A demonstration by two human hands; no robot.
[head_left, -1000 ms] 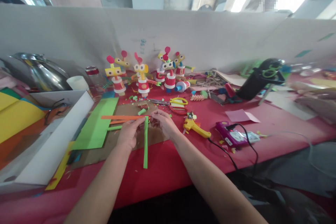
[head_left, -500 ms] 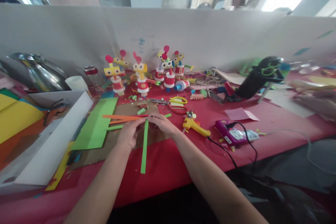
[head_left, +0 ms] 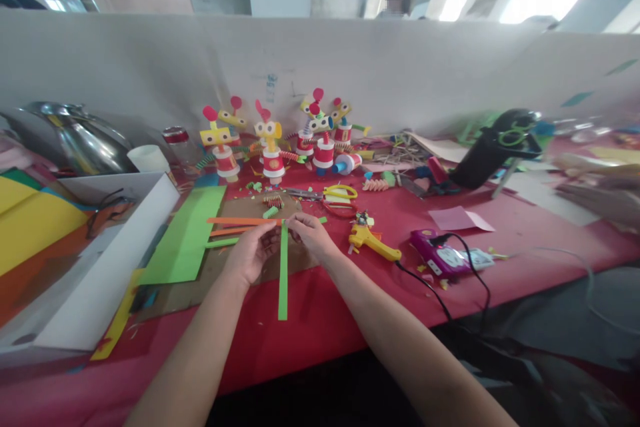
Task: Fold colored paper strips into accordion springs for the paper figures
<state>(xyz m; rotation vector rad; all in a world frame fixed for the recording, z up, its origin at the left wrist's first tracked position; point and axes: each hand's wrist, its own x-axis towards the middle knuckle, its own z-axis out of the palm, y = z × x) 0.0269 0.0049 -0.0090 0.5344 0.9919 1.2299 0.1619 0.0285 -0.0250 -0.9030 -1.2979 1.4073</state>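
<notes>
A green paper strip (head_left: pixel 283 273) hangs down toward me from my fingertips. An orange paper strip (head_left: pixel 235 221) runs out to the left from the same spot, where the two strips cross. My right hand (head_left: pixel 311 233) pinches the strips at this crossing. With thumb and curled fingers, my left hand (head_left: pixel 254 252) closes on the orange strip just left of it; part of the grip is hidden. More orange and green strips lie beneath, on a brown cardboard sheet (head_left: pixel 240 203). A small pleated green paper piece (head_left: pixel 271 212) sits just beyond my hands.
Several paper-cup figures (head_left: pixel 227 161) stand at the back. Scissors (head_left: pixel 340 193) lie ahead; a yellow glue gun (head_left: pixel 373 241) and purple power strip (head_left: pixel 440 255) with cables are on the right. Green paper sheets (head_left: pixel 185 240) and a white box (head_left: pixel 110 260) are on the left.
The hanging green strip has swung slightly to the right and its lower end has risen. My left hand has loosened a little from the crossing, its fingers showing more.
</notes>
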